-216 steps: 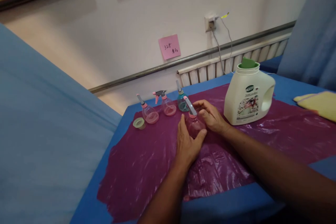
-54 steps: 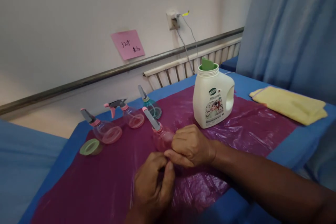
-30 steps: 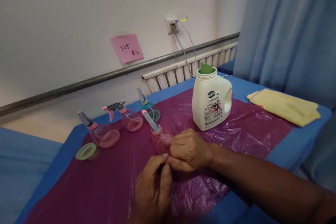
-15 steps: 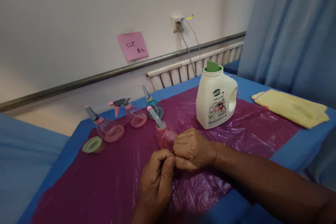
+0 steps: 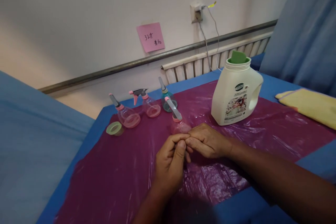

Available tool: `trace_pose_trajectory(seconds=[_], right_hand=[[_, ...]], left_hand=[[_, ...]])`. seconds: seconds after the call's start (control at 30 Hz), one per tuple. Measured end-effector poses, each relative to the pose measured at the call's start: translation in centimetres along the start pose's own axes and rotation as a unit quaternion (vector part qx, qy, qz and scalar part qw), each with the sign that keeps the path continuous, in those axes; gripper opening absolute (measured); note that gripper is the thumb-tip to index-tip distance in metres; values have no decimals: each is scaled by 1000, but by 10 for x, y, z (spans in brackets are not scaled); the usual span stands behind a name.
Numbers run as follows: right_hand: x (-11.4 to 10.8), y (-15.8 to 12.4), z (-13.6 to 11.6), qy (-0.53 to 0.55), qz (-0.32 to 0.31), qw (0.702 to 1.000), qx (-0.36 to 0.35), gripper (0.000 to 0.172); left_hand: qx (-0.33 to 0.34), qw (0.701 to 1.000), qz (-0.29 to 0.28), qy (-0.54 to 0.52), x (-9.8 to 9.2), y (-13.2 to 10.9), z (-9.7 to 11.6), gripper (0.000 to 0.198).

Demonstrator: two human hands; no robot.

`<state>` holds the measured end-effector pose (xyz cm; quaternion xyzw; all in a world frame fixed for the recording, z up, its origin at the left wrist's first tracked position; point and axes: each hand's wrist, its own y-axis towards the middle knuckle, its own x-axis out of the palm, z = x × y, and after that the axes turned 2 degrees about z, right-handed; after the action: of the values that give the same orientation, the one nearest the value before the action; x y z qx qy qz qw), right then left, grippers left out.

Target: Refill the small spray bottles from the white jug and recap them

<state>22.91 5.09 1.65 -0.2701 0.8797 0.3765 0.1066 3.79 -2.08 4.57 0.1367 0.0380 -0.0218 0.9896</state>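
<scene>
My left hand (image 5: 172,161) is closed, thumb pressed to the curled fingers, over the purple plastic sheet (image 5: 112,171). My right hand (image 5: 208,140) meets it fingertip to fingertip, its fingers also closed. Whatever the fingers may pinch is too small or hidden to make out. Just behind the hands stands a clear spray bottle (image 5: 181,127) with a pink collar and grey trigger head, its lower part partly hidden by them. A large cream jug (image 5: 220,101) with a green piece in its mouth (image 5: 238,57) stands behind my right hand.
Further left stand two pink-collared spray bottles (image 5: 128,118) (image 5: 151,108), a teal spray bottle (image 5: 169,105) and a small green cup (image 5: 114,128). A folded yellow cloth (image 5: 309,106) lies at right. Blue curtains (image 5: 34,140) hang on both sides; a wall socket (image 5: 196,12) has cables.
The view has shifted, so the table items appear further right. The hands remain together; my right hand's fingers look less tightly curled, and more of my left hand's fingers show below the thumb.
</scene>
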Motion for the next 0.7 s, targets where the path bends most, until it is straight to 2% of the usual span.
trace_pose_trajectory(seconds=[0.1, 0.2, 0.27, 0.57, 0.7], right_hand=[[-1, 0, -2, 78, -40, 994, 67, 49], [-4, 2, -6, 181, -87, 972, 124, 56], [-6, 4, -8, 219, -96, 960, 143, 59], [-6, 4, -5, 223, -70, 957, 172, 61], [-6, 3, -2, 241, -39, 952, 187, 61]], left_hand=[[-16, 1000, 2, -20, 2, -1, 1, 29], [-35, 999, 2, -33, 5, -1, 2, 29], [-41, 999, 4, -36, 5, -1, 2, 28], [-54, 997, 23, -49, 8, 4, 1, 24], [-93, 993, 32, -64, 9, 8, 3, 31]])
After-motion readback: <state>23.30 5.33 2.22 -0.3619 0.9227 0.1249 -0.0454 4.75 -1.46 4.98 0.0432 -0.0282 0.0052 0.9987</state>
